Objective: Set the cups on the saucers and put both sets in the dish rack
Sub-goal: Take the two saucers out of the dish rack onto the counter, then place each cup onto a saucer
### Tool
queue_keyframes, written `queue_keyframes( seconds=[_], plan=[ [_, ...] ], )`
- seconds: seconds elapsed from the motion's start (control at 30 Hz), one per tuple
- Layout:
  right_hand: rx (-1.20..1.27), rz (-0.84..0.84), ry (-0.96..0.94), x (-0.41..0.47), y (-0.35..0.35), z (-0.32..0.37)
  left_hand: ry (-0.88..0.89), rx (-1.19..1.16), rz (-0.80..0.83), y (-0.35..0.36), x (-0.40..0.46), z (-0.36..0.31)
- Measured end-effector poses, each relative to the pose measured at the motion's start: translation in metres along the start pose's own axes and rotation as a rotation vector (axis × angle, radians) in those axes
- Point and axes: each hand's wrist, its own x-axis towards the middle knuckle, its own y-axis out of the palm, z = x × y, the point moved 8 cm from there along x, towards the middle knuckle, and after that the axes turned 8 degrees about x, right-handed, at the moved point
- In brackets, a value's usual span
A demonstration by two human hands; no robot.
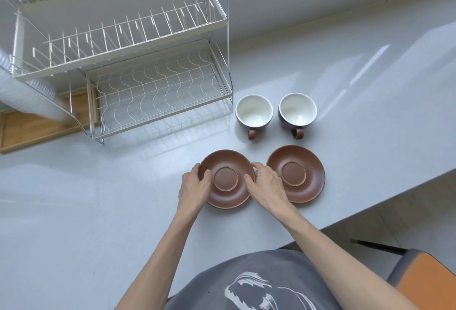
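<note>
Here, the left saucer is gripped at its rim from both sides on the grey counter, the left hand closed on its left edge and the right hand on its right edge. The right saucer lies just beside it, partly covered by the right hand. Behind them the two cups are stood upright, empty, handles toward the person, near the lower tier of the wire dish rack.
</note>
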Motion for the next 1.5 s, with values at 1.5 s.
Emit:
queue_keyframes(
  seconds=[1.5],
  plan=[
    [0.145, -0.346, 0.158, 0.104, -0.198, -0.041, 0.488, 0.13, 0.049, 0.11, 0.042, -0.266]
  ],
)
